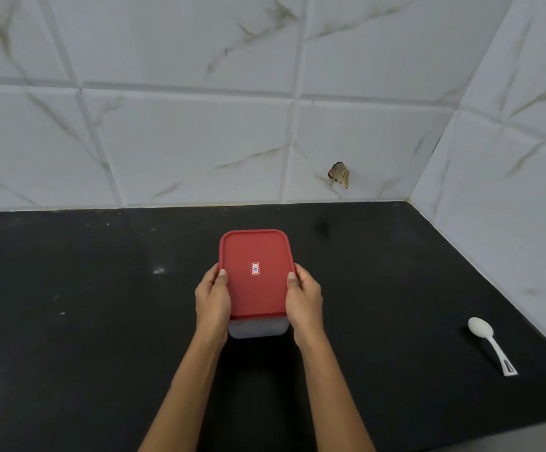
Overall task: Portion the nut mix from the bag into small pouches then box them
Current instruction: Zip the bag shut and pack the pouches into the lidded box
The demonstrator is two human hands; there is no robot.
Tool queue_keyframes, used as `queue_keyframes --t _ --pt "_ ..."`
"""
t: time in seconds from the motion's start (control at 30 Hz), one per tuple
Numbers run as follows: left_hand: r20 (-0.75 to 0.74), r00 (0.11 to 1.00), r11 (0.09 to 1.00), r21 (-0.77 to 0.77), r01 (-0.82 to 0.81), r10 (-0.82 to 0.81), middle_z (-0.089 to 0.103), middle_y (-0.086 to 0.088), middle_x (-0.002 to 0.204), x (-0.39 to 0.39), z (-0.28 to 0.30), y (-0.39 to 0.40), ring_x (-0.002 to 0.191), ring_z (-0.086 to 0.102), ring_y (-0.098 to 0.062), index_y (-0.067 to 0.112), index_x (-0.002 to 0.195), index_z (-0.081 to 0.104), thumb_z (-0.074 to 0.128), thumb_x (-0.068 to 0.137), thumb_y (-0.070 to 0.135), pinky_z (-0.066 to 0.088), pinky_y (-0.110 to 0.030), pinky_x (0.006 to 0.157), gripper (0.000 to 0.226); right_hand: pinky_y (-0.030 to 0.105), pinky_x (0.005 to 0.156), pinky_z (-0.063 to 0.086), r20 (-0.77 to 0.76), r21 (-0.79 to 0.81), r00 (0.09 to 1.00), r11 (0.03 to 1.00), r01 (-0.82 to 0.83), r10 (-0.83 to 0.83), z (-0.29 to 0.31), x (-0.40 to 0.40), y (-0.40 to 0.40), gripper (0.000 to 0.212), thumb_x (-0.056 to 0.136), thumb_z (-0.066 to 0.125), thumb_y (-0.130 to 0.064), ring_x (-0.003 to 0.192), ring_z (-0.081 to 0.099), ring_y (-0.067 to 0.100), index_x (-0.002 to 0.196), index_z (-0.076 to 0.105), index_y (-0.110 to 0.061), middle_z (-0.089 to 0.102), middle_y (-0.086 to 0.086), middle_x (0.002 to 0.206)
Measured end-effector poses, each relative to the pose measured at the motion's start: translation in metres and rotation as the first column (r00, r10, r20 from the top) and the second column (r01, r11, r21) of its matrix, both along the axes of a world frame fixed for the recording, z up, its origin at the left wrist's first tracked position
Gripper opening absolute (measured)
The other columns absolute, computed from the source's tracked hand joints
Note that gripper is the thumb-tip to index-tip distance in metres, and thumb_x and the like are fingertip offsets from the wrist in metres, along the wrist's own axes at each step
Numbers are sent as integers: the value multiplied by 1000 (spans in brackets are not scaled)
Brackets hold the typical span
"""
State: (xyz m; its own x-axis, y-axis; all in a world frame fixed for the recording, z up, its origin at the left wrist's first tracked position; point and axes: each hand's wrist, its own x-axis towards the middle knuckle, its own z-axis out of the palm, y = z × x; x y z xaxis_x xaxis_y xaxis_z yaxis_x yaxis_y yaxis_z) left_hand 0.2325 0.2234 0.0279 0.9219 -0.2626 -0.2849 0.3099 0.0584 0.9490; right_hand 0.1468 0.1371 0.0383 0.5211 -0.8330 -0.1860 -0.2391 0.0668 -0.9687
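We hold a rectangular plastic box between both hands, near the middle of the black countertop. Its red lid is seated on top and covers the whole opening, so we cannot tell what is inside. Only a strip of the pale, cloudy body shows below the lid's near edge, and nothing can be made out through it. A small white sticker with red and blue print sits close to the centre of the lid; the print is too small to read.

Our left hand grips the box's left side, thumb lying up along the lid's left edge, the other fingers curled round the side wall out of sight. Our right hand mirrors it on the right side, thumb on the lid's right edge, fingers wrapped round the wall. Whether the box rests on the counter or is lifted just off it, we cannot tell from this view.

Well apart to the right, near the corner where the counter meets the side wall, a white plastic spoon lies flat, bowl pointing away from us. Behind the counter rise pale marble-patterned wall tiles, with a small torn brownish spot on one tile just above the counter's back edge.
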Motion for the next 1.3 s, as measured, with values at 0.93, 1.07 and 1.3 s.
queue_keyframes --t 0.93,1.07,1.3 --pt "641 757 938 171 -300 125 49 -7 141 -78 38 -63 132 44 -20 8 136 46 43 100 17 37 -35 110 38 19 88 42 60 18 996 997 -74 73 19 -53 -72 33 95 54 -23 109 55 5 128 54 -19 60 -4 122" --pt "600 798 982 104 -157 64 59 -3 127 -108 38 -101 118 54 -18 12 129 52 46 98 19 43 -29 100 32 14 81 43 98 0 995 1000 8 -8 26 -86 -102 24 94 55 -22 96 58 -1 117 61 -22 63 -11 108" --pt "310 910 961 124 247 -274 59 5 117 -188 25 -172 106 54 -5 13 125 55 49 98 19 39 -14 88 28 32 95 50 82 11 983 986 164 -164 26 -162 -160 15 92 56 -20 101 62 10 101 66 -26 67 -8 101"
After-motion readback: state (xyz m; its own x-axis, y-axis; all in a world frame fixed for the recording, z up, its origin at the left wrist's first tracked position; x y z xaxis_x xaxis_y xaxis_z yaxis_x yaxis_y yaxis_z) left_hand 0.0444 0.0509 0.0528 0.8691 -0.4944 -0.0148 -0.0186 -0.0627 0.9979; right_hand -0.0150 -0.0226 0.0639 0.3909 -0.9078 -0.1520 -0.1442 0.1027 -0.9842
